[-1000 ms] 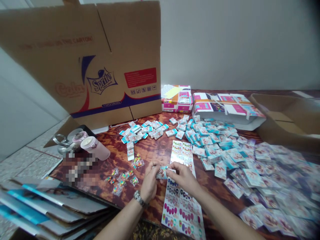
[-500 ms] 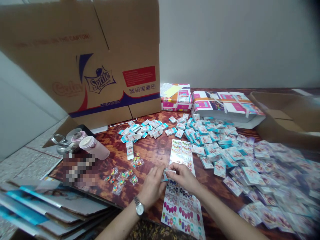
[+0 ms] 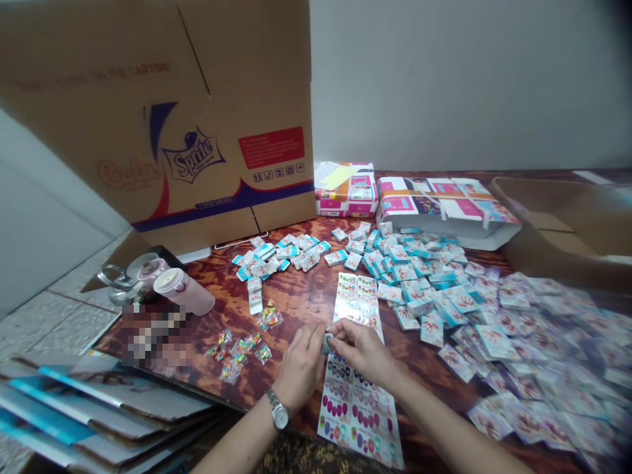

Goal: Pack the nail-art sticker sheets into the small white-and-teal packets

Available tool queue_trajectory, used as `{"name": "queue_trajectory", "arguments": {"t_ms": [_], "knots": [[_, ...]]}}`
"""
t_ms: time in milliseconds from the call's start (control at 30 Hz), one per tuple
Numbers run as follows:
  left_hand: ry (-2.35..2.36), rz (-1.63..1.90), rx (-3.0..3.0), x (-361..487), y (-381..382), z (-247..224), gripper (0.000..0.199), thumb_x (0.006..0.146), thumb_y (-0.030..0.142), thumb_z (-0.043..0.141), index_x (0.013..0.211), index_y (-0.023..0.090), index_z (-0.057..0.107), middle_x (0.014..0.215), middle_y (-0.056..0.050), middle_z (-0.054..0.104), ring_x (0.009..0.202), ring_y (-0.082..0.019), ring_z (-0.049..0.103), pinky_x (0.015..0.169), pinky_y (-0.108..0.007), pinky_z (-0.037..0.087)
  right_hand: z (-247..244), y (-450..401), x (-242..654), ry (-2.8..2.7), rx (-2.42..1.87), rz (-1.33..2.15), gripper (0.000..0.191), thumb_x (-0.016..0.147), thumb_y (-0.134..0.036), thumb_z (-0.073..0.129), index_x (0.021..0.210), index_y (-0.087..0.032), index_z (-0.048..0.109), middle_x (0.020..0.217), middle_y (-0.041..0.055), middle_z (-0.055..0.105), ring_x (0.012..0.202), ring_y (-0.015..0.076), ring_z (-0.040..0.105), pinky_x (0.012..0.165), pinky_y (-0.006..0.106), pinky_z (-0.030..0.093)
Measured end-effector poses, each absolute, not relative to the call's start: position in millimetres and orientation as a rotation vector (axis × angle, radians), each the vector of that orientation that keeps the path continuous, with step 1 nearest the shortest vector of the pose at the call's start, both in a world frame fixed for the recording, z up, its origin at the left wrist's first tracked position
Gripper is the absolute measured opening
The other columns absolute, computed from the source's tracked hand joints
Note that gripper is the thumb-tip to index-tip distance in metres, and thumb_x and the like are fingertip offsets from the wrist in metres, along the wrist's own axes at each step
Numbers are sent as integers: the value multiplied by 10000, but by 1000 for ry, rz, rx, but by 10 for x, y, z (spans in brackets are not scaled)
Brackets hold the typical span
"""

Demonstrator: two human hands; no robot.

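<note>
Between my hands is a small light-blue and white box (image 3: 326, 343), mostly covered by fingers. My left hand (image 3: 302, 361), with a watch (image 3: 279, 415) at the wrist, is closed around its left side. My right hand (image 3: 364, 352) pinches it from the right with thumb and fingers. Both hands are above a long printed sheet of nail designs (image 3: 359, 421) that lies on the table. Left of my hands are several small clear packets of colourful pieces (image 3: 241, 349). A single small box (image 3: 255, 296) lies just beyond them.
Many small boxes (image 3: 405, 273) are heaped behind and to the right, with purplish packets (image 3: 548, 355) farther right. A large carton (image 3: 207, 131) stands at back left, near a pink tumbler (image 3: 187, 293). Wrapped parcels (image 3: 447, 204) and an open carton (image 3: 573, 224) sit at the back. Flat cardboard (image 3: 99, 408) is stacked front left.
My right fingers have shifted slightly on the small box, and less of its white face shows between my hands. The whole view has moved a little.
</note>
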State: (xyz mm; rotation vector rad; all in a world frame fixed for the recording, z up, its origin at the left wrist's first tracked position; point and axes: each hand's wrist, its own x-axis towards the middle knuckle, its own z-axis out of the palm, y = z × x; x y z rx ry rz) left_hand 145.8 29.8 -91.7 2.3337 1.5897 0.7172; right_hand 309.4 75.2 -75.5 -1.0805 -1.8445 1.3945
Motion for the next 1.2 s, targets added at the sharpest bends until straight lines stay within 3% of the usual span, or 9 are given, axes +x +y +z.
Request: {"name": "queue_trajectory", "arguments": {"t_ms": [167,567,700,833,1000,1200], "knots": [[1619,724,2368,1448,278,-969,513,782,61,414,1286,121,341,1164,-137,505,1094,-242,456,915,-406,432,-697,697,3037,-1966,-1051,1204,131,845,-212,461,823,-196,589,716,-5,580,658,133,532,608,227,386],[1585,789,2341,1429,280,-913,540,770,48,422,1297,115,328,1193,-138,491,1128,-236,435,954,-405,407,-828,733,2977,-1611,-983,1556,92,825,-253,503,841,-175,548,716,-8,551,663,125,520,617,231,410],[1600,811,2368,1434,273,-939,519,793,64,407,1303,109,320,1182,-145,497,1118,-238,445,939,-402,420,-756,706,2972,-1810,-1065,1314,93,835,-238,486,799,-193,559,700,-11,534,644,130,510,611,242,396],[1607,788,2389,1439,243,-950,517,819,82,399,1324,120,296,1189,-144,490,1112,-237,450,932,-394,428,-788,719,2985,-1867,-1134,1134,69,800,-250,537,816,-202,584,824,16,508,712,143,511,653,261,411],[1572,833,2452,1426,233,-943,516,823,80,400,1325,141,302,1183,-139,487,1110,-234,454,930,-389,435,-876,795,2997,-1635,-1127,1477,279,754,-275,599,1010,-220,505,864,-4,528,722,128,508,664,250,429],[1460,898,2455,1422,232,-919,519,810,57,365,1317,146,293,1182,-142,494,1134,-228,449,934,-404,436,-784,852,3012,-1562,-911,1817,185,750,-314,607,877,-182,584,773,-18,561,740,135,504,683,246,407]]}}
